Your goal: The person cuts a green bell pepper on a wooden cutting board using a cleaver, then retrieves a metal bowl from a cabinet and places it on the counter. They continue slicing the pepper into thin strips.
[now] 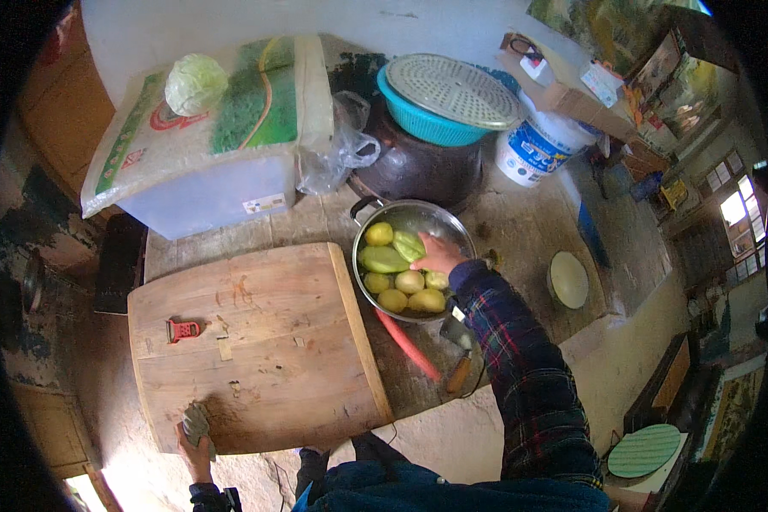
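At the near left corner of a wooden cutting board, my left hand holds a crumpled grey cloth. My right hand reaches into a round metal pan, its thumb and fingers around the right end of a green vegetable. A second, longer green vegetable lies just below that one. Several peeled potatoes sit around them in the pan. A red-handled peeler rests on the board among small scraps.
A cleaver's wooden handle and a red strip lie right of the board. Behind stand a plastic box with a cabbage above, a dark jar under a teal basket, and a white bucket. A bowl is rightward.
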A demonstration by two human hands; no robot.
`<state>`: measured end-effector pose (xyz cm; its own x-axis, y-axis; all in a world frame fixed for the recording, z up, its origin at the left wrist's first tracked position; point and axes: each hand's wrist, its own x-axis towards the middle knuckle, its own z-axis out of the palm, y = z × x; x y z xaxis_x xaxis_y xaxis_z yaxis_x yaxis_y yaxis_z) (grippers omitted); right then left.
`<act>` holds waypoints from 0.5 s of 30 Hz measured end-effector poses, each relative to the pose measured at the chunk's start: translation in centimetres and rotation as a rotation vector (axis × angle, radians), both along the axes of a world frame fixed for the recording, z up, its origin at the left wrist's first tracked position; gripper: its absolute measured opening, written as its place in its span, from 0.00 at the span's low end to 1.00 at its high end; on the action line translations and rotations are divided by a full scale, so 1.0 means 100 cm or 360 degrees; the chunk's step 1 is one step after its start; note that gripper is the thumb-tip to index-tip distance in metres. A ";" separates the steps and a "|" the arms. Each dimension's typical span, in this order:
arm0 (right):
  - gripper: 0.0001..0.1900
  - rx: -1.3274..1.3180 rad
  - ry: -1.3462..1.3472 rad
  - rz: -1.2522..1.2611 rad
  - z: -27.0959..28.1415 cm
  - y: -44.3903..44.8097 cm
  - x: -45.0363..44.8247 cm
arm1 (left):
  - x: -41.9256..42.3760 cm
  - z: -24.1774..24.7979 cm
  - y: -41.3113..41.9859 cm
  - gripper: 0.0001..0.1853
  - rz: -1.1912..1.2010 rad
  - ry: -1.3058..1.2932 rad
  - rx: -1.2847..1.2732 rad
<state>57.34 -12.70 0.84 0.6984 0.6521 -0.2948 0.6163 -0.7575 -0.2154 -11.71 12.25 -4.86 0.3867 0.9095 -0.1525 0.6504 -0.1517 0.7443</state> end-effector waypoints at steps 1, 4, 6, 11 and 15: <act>0.48 -0.0108 0.0118 -0.0075 0.000 0.001 0.004 | -0.002 0.000 0.000 0.30 -0.0017 0.0038 0.0036; 0.40 -0.0101 0.0168 -0.0123 -0.005 0.002 0.007 | -0.005 -0.004 0.003 0.30 -0.0031 0.0093 0.0064; 0.40 0.0013 0.0080 -0.0062 -0.008 -0.002 0.006 | -0.008 -0.006 0.004 0.30 -0.0032 0.0089 0.0021; 0.35 0.0158 -0.0299 0.0195 -0.015 0.008 -0.010 | -0.006 -0.008 0.005 0.32 -0.0035 0.0126 -0.0057; 0.24 0.0023 -0.0245 -0.0180 -0.004 0.019 -0.011 | -0.004 -0.001 0.002 0.30 0.0044 0.0223 0.0090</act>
